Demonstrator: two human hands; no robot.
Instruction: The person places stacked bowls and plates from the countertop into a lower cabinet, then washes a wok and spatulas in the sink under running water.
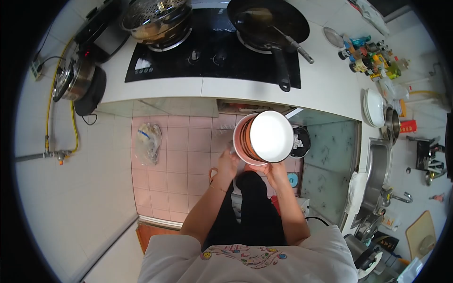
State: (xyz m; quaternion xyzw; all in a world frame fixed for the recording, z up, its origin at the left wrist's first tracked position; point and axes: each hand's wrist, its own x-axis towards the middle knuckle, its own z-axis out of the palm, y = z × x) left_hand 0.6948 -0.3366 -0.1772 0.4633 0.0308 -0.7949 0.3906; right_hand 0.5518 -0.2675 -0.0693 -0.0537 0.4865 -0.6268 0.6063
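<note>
Between both hands (229, 163) (274, 173), stacked bowls (264, 137).

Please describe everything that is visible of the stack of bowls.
Held above the tiled floor, the stack of bowls touches the left hand on its left and the right hand on its near side. The top bowl, offset rightward, is empty and white inside; brown-orange sides show beneath, within a wider pink vessel. Possibly ceramic.

One left hand (229, 164) and one right hand (274, 172); one stack of bowls (272, 136), perhaps four or more, nesting obscuring the count; one wok (243, 28), cooktop (207, 67), sink (376, 177), cutting board (418, 229).
</note>
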